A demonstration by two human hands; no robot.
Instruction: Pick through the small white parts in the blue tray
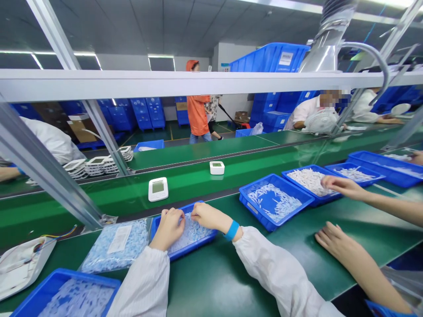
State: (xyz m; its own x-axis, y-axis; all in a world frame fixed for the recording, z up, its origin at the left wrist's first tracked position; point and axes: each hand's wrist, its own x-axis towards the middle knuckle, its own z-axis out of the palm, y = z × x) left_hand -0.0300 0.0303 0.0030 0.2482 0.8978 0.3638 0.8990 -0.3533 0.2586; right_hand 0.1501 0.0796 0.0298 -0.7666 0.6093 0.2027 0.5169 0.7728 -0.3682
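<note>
My left hand (169, 228) is over the left side of a small blue tray (193, 251), its fingers curled together. My right hand (211, 217), with a blue band on its wrist, reaches over the tray's right side with fingertips pinched. Small pale blue and whitish pieces (190, 232) fill the tray. Whatever is between the fingers of either hand is too small or hidden to make out. Left of the tray lies a clear bag of pale blue pieces (127, 246) with a white label.
White devices with screens (158, 189) sit on the green conveyor (188, 180) beyond. To the right are blue trays (276, 202) of white pieces, with a co-worker's hands (340, 242) close by. A blue bin (66, 295) and a white casing (23, 264) stand at left; metal posts rise ahead.
</note>
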